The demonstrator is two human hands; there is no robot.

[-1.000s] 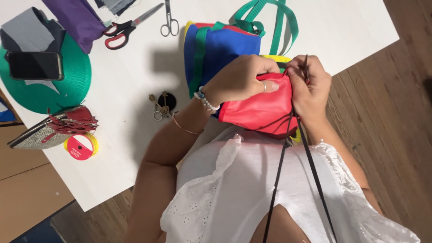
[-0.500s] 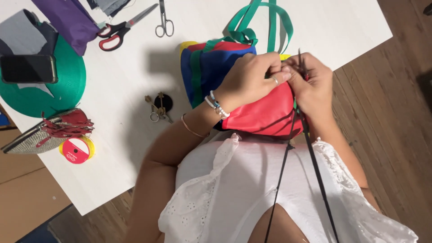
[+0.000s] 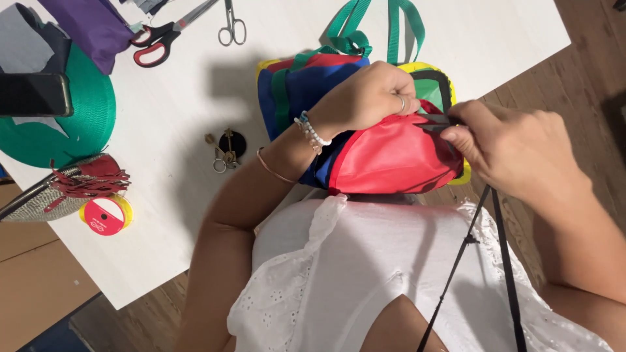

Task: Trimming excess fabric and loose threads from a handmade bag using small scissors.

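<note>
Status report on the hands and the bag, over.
Left hand pressing down on colourful bag. Right hand pinching its black zipper edge. Nothing in the way.

Red, blue, green and yellow bag [image 3: 391, 156], green straps [image 3: 398, 29], red-handled scissors [image 3: 160, 42], white table [image 3: 163, 130], green webbing roll [image 3: 91, 124]

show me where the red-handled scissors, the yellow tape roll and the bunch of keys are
Red-handled scissors [image 3: 155, 47], head view, on the red handle loops.
Yellow tape roll [image 3: 104, 216], head view, on its red centre label.
Bunch of keys [image 3: 225, 151], head view, on the keys beside the black round fob.
</note>
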